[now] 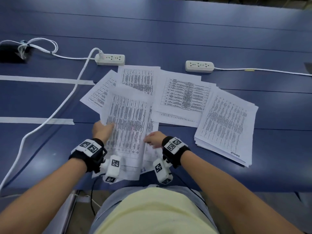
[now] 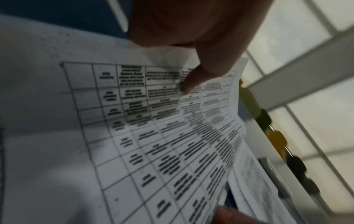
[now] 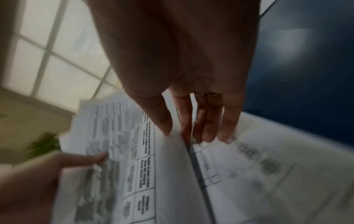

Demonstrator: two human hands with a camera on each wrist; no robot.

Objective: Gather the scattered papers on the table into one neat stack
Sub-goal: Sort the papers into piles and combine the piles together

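Papers [image 1: 182,97] — white sheets of dense printed tables — lie overlapping.

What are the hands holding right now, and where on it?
Both hold the lifted sheaf of papers: the left hand grips its left edge, and the right hand pinches its right edge.

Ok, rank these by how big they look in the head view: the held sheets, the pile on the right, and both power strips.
1. held sheets and right pile: similar in spread. The sheets are lifted nearer the camera, so I won't rank the two.
2. left power strip and right power strip: alike, and far smaller.
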